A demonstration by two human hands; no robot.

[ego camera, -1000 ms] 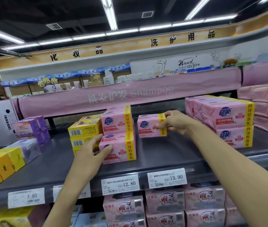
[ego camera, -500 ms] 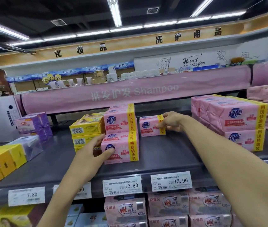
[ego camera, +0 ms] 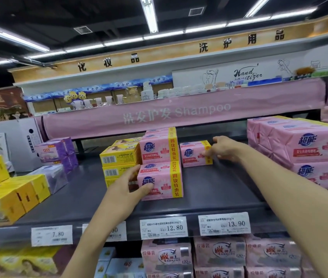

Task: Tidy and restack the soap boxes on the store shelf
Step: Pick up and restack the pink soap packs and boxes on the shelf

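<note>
Two pink soap packs with yellow bands are stacked mid-shelf, an upper pack (ego camera: 159,149) on a lower pack (ego camera: 165,183). My left hand (ego camera: 129,185) grips the lower pack's left end, thumb on its front face. Behind and to the right, a single pink soap pack (ego camera: 192,157) rests on the dark shelf (ego camera: 219,189). My right hand (ego camera: 223,148) holds its right end, fingers over the yellow band and thumb above the top edge; the fingers are blurred.
Yellow soap boxes (ego camera: 119,157) are stacked tight against the pink stack's left. A large pile of pink packs (ego camera: 303,151) fills the right. Purple boxes (ego camera: 57,151) and yellow boxes (ego camera: 8,197) stand far left. Price tags (ego camera: 163,227) line the shelf edge, with more pink packs below.
My right hand has set the single pink pack down further back on the shelf. My left hand has shifted from the lower pack's front to around its left end.
</note>
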